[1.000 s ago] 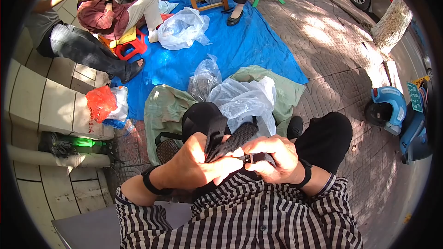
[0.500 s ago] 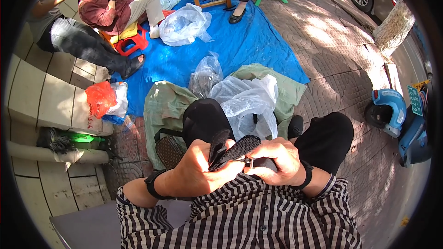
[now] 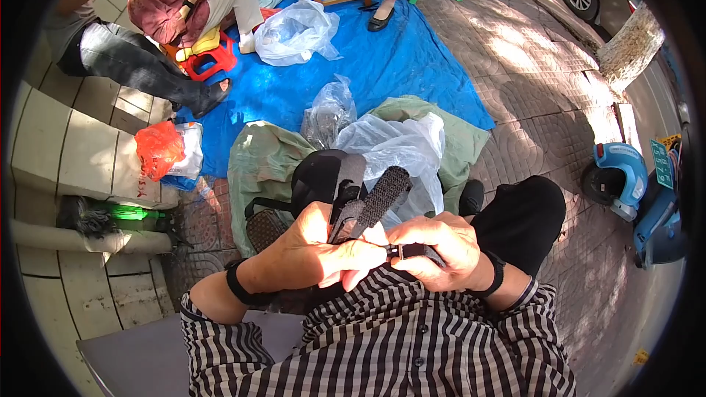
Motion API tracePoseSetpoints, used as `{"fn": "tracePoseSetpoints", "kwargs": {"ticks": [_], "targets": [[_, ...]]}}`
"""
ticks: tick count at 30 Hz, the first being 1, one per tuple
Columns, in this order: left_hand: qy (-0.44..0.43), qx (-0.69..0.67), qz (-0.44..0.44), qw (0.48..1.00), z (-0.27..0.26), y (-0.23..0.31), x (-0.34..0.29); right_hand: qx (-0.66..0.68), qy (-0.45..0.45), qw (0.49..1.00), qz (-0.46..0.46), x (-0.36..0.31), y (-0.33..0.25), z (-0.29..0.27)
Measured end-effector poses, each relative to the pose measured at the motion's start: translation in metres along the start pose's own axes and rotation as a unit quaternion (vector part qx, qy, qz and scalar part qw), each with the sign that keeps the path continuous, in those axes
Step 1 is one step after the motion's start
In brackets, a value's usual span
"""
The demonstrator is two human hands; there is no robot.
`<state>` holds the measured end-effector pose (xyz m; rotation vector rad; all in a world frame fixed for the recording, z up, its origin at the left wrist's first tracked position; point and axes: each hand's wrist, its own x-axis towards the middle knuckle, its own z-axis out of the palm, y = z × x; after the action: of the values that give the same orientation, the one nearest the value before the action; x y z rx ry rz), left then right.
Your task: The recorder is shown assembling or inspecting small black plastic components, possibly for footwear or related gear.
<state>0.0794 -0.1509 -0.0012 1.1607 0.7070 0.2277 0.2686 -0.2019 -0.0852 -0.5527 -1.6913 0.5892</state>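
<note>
In front of my chest, both hands are closed on a black hook-and-loop strap point(image 3: 382, 202). My left hand point(image 3: 312, 250) pinches it, with two dark strap ends standing up above the fingers, one fuzzy and one smoother. My right hand point(image 3: 441, 250) grips a further part of the strap, with a small dark buckle or ring point(image 3: 394, 251) between the two hands. The exact form of this fitting is too small to tell. Each wrist wears a black band. Below the hands, a clear plastic bag point(image 3: 393, 151) lies between my knees.
Green woven sacking point(image 3: 265, 158) and a blue tarp point(image 3: 412, 66) cover the pavement ahead. Orange and white bags point(image 3: 160, 151) sit by the stone ledge at left. Other people sit on stools at the far side. A blue scooter point(image 3: 654, 213) and a tree trunk point(image 3: 631, 45) stand at right.
The strap ends have swung upright and spread apart above my left hand. Both hands stay close together around the fitting. At far left, a seated person's hand has dropped from the head.
</note>
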Motion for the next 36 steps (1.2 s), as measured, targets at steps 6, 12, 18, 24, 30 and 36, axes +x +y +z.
{"fn": "tracePoseSetpoints", "kwargs": {"ticks": [6, 12, 18, 24, 30, 36], "targets": [[-0.001, -0.033, 0.011, 0.999, 0.0, -0.006, 0.001, 0.008, -0.001, 0.999, 0.039, 0.002, -0.005, -0.003], [0.015, -0.069, -0.024, 0.997, -0.001, -0.009, 0.0, 0.037, 0.007, 0.997, 0.071, -0.003, -0.005, 0.0], [0.037, -0.032, 0.021, 0.999, 0.007, -0.011, 0.0, 0.008, 0.013, 0.999, 0.051, -0.003, -0.007, -0.001], [0.027, 0.027, 0.055, 0.998, 0.006, -0.023, -0.002, -0.005, 0.022, 0.999, 0.033, -0.009, -0.006, 0.004], [0.019, 0.037, 0.075, 0.996, 0.009, -0.024, -0.003, -0.019, 0.033, 0.998, 0.04, -0.008, -0.012, 0.003], [0.039, 0.151, 0.151, 0.976, 0.009, -0.034, -0.002, -0.009, 0.046, 0.999, 0.021, -0.016, -0.007, 0.008]]}}
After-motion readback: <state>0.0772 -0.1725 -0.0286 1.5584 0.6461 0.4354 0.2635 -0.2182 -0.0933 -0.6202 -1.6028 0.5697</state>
